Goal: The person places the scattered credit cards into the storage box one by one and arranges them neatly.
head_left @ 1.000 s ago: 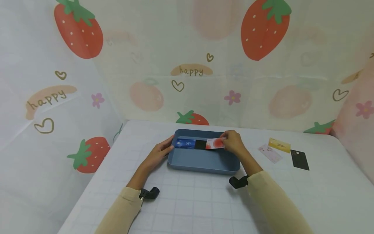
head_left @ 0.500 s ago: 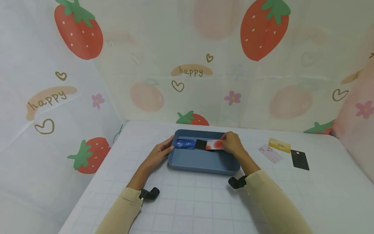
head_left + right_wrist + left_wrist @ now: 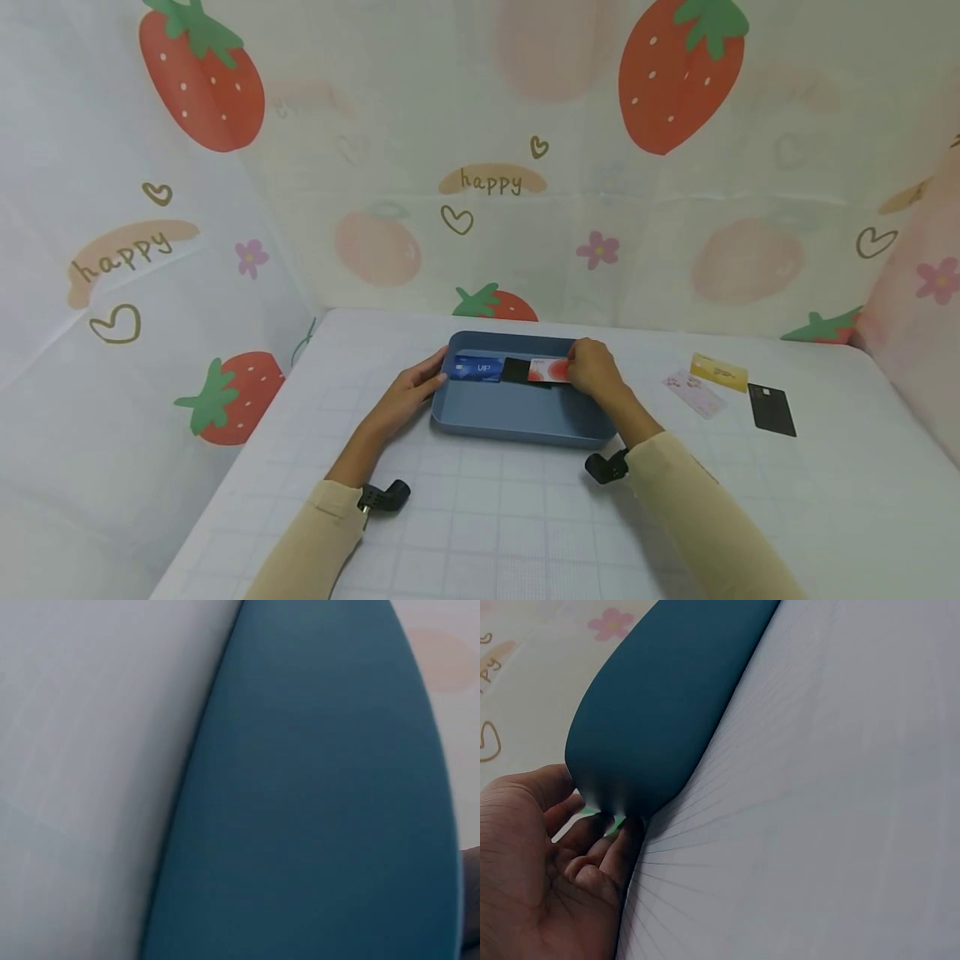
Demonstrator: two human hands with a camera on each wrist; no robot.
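Note:
A blue-grey tray [image 3: 510, 408] lies on the table. My left hand [image 3: 408, 390] touches its left end; in the left wrist view the bent fingers [image 3: 619, 859] and thumb rest against the outer wall. Inside the tray a blue VIP card [image 3: 477, 368], a black card [image 3: 514, 370] and a white card with a red pattern [image 3: 547, 370] form a row along the back. My right hand [image 3: 595, 368] pinches the white-and-red card at its right end, which the fingers cover. In the right wrist view the tray wall [image 3: 315, 787] hides nearly all of that hand.
On the table right of the tray lie a yellow card [image 3: 718, 372], a pale pink card [image 3: 694, 393] and a black card [image 3: 772, 409]. A patterned curtain [image 3: 570, 167] stands behind the white gridded table [image 3: 487, 533].
My right hand has shifted slightly left and down inside the tray. The white-and-red card now lies straighter in the row. My left hand has stayed at the tray's left end.

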